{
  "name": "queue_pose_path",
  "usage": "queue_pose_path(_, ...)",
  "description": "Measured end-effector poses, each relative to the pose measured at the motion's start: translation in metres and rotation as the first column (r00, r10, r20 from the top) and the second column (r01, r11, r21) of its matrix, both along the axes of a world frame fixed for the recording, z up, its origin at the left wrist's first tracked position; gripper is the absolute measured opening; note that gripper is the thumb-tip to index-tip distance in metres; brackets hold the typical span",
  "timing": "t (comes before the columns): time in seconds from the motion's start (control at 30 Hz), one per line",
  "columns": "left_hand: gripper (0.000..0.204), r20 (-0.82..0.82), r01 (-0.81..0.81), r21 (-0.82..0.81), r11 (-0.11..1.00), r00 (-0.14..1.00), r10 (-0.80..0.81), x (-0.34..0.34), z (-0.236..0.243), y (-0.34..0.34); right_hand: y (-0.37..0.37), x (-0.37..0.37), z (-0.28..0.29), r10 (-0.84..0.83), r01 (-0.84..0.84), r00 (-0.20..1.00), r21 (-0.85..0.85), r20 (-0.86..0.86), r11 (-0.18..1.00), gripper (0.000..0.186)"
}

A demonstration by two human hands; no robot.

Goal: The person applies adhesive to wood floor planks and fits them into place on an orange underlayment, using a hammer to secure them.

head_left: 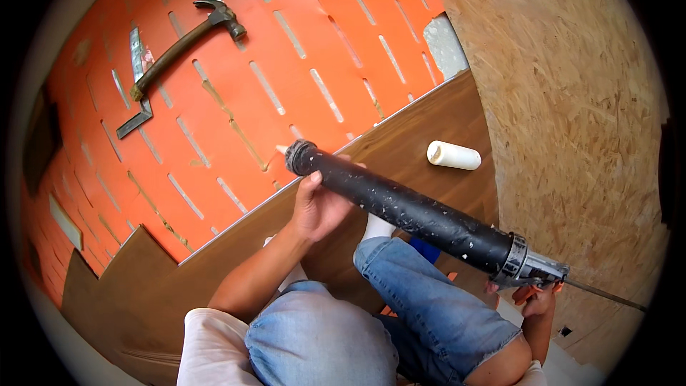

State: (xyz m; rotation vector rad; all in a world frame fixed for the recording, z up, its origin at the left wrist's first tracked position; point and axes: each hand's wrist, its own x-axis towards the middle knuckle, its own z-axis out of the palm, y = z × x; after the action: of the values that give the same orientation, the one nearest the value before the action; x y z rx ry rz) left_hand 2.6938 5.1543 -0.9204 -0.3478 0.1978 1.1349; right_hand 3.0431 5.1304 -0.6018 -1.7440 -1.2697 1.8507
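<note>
A long black caulking gun (414, 207), flecked with white, lies slantwise across the view above my knees. My left hand (320, 204) supports its barrel near the front, palm up with the fingers curled around it. At the rear, my right hand (539, 302) grips the orange handle and trigger; the barrel end hides part of it. A thin rod sticks out behind the gun. The pale nozzle (281, 149) points left over the orange underlay (229, 93), close to the end of a tan bead of glue (239, 132) laid along one slot.
Brown floor planks (386, 129) border the underlay, stepped at the left. A claw hammer (182, 50) and a bent metal pull bar (139, 114) rest on the underlay. One white cylinder (454, 156) lies on the planks. A chipboard panel (572, 100) fills the right side.
</note>
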Motion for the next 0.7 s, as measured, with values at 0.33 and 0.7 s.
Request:
queue_pose_path(0.33, 0.054, -0.036, 0.126, 0.129, 0.984, 0.992, -0.122, 0.049, -0.012, 0.096, 0.012, -0.005, -0.012, -0.223, 0.216, 0.973, 0.099, 0.062, 0.971, 0.059)
queue_pose_path(0.7, 0.054, -0.109, 0.147, 0.208, 0.967, 0.986, -0.126, 0.081, -0.015, 0.155, 0.029, 0.003, -0.021, -0.315, 0.289, 0.944, 0.219, 0.095, 0.932, 0.053)
